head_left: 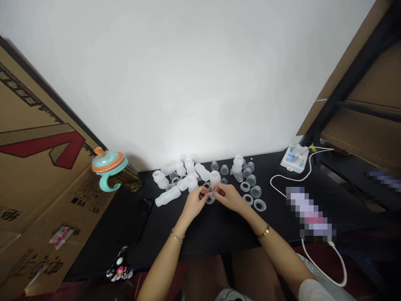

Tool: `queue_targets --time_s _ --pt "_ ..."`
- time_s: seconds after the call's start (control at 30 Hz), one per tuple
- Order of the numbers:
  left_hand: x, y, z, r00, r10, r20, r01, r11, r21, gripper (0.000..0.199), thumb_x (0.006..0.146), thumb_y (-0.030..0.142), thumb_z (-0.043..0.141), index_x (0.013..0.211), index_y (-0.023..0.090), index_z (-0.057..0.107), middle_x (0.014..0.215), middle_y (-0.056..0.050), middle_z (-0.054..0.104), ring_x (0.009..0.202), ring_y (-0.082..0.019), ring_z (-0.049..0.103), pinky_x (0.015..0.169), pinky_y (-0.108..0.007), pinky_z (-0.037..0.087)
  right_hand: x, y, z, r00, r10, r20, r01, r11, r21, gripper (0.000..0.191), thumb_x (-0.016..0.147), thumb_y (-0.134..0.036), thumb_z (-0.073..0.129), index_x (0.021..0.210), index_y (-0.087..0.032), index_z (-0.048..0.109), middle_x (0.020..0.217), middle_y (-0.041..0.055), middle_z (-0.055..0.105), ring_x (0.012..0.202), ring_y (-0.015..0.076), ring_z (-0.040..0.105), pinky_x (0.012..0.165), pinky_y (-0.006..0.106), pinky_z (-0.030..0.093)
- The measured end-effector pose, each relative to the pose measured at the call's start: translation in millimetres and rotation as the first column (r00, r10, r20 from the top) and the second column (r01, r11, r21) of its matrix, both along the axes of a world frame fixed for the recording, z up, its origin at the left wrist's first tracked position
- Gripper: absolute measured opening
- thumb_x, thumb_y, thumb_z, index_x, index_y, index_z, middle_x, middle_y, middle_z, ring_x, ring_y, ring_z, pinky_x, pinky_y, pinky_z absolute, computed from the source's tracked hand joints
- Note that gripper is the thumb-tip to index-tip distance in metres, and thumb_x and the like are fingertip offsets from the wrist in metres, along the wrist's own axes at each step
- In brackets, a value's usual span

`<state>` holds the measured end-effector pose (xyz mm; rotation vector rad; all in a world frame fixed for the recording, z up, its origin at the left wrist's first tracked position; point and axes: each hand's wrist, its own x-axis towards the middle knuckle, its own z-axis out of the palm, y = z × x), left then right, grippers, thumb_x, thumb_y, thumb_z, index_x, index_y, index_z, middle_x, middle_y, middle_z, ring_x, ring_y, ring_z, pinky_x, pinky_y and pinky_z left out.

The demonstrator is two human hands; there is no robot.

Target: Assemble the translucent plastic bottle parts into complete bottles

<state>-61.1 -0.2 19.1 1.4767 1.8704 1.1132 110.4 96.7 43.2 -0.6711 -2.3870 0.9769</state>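
Observation:
My left hand (198, 200) and my right hand (228, 196) meet low over the front of the black table. Their fingertips pinch a small translucent ring (212, 195), partly hidden by the fingers. Just behind them stands a frosted white bottle (215, 178), and another bottle (192, 184) is close to the left hand. Several more such bottles stand or lie to the left, among them a long one (168, 195) on its side. To the right of my right hand are loose clear rings (260, 205) and clear domed caps (256, 191).
At the left, a drinking jug (114, 169) with a turquoise handle stands by a large cardboard box (46, 167). A dark phone (136, 221) lies near it. A white plastic case (294, 158), a white cable (286, 179) and a blurred-out device (310, 213) are at the right.

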Motion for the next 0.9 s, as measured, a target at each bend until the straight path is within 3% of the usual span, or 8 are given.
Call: queue_targets --time_s 0.37,0.67,0.9 --pt "0.7 0.2 -1.2 0.995 -0.029 0.092 0.030 0.999 -0.010 0.028 0.091 0.044 0.059 0.098 0.019 0.066 0.088 -0.003 0.071 0.064 -0.015 0.066 0.055 -0.024 0.049 0.0 -1.0 0.5 0.999 0.013 -0.042 -0.016 0.997 -0.076 0.016 0.092 -0.027 0.056 0.100 -0.019 0.067 0.071 -0.0018 0.067 0.062 0.0127 0.057 0.063 0.021 0.041" --pt "0.7 1.6 -2.4 0.977 -0.012 0.212 0.018 1.000 -0.023 0.037 0.089 0.052 0.061 0.100 0.018 0.066 0.090 -0.005 0.071 0.064 -0.016 0.066 0.053 -0.025 0.054 -0.5 -0.1 -1.4 0.998 0.030 -0.058 -0.034 0.998 -0.061 0.016 0.092 -0.027 0.058 0.102 -0.020 0.068 0.070 -0.0017 0.066 0.059 0.0125 0.056 0.060 0.021 0.041" --pt "-0.5 3.8 -6.2 0.962 0.010 0.274 -0.008 1.000 -0.010 0.035 0.087 0.049 0.063 0.100 0.017 0.065 0.083 -0.004 0.070 0.064 -0.015 0.066 0.053 -0.025 0.055 -0.8 0.5 -2.7 0.997 0.027 -0.070 -0.030 0.999 -0.044 0.017 0.093 -0.030 0.059 0.103 -0.021 0.069 0.077 0.0002 0.071 0.063 0.0138 0.059 0.063 0.022 0.043"
